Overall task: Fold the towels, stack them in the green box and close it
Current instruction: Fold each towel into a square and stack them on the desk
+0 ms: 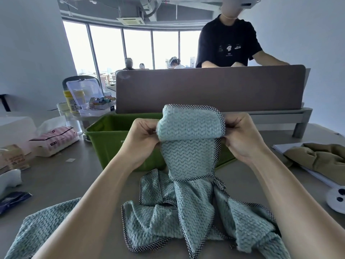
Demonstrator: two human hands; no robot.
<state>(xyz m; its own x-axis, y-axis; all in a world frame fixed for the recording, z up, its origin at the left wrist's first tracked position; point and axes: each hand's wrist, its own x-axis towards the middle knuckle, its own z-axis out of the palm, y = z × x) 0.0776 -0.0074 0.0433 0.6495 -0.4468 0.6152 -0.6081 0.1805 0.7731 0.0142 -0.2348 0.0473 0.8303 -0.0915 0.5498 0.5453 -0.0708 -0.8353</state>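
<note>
Towel (188,156) held up above the table (78,176) by its folded-over top edge — pinched at one end by the left hand (143,135), at the other by the right hand (240,135), fingers curled on the cloth. Lower end trailing onto a crumpled towel (155,225). Just behind, green box (112,139), open-topped — third towel (43,223) flat at near left

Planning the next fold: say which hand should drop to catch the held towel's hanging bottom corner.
Probably the right hand: the towel hangs with its checkered edge and bottom corner under it; the left hand sits farther off.
</note>
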